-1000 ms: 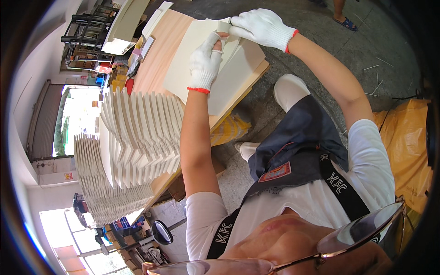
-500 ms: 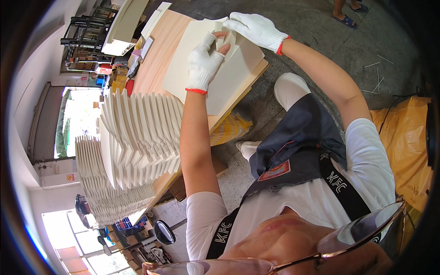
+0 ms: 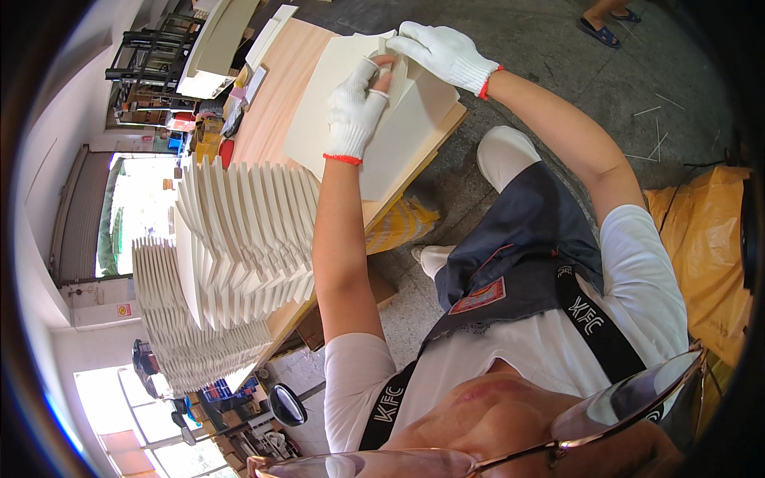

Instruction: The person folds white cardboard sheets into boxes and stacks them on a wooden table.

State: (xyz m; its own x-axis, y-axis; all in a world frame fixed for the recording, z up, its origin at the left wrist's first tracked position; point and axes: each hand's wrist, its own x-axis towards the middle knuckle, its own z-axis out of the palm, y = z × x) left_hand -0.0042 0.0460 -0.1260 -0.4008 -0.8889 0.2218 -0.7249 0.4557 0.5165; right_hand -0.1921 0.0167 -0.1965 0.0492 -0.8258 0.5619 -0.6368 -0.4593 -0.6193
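Observation:
My left hand [image 3: 351, 111], in a white knitted glove with a red cuff and bare thumb and fingertip, grips a cream card sheet [image 3: 392, 95] between thumb and finger. My right hand [image 3: 442, 54], gloved alike, has its fingers stretched out against the far end of the raised card. Part of this card is hidden by the hands. Beneath lie more flat cream card sheets [image 3: 315, 127] on the wooden tabletop [image 3: 283, 80].
Tall stacks of folded cream cards [image 3: 247, 239] stand at the table's left end. A yellow bag [image 3: 406, 223] sits below the table edge, and an orange sack [image 3: 701, 247] at the right. Another person's sandalled foot [image 3: 599, 32] is at the far right.
My right hand has shifted slightly over the far end of the card. The left thumb has tipped upward a little. The sandalled feet hardly differ.

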